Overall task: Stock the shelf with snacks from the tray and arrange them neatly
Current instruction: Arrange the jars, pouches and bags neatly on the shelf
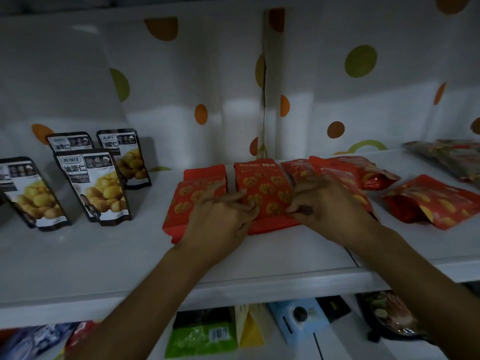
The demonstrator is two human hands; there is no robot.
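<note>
Several red snack pouches with orange prints lie on the white shelf. Both hands rest on the middle red pouch, which lies flat. My left hand grips its lower left edge and partly covers a second red pouch on the left. My right hand pinches its lower right edge. More red pouches are piled just right of my hands, and another red pouch lies further right. The tray is not in view.
Several black-and-white chestnut pouches stand upright at the shelf's left. A dark mixed-snack bag lies at the far right. A vertical divider splits the dotted back wall. Below the shelf edge sit a green pack and a blue box.
</note>
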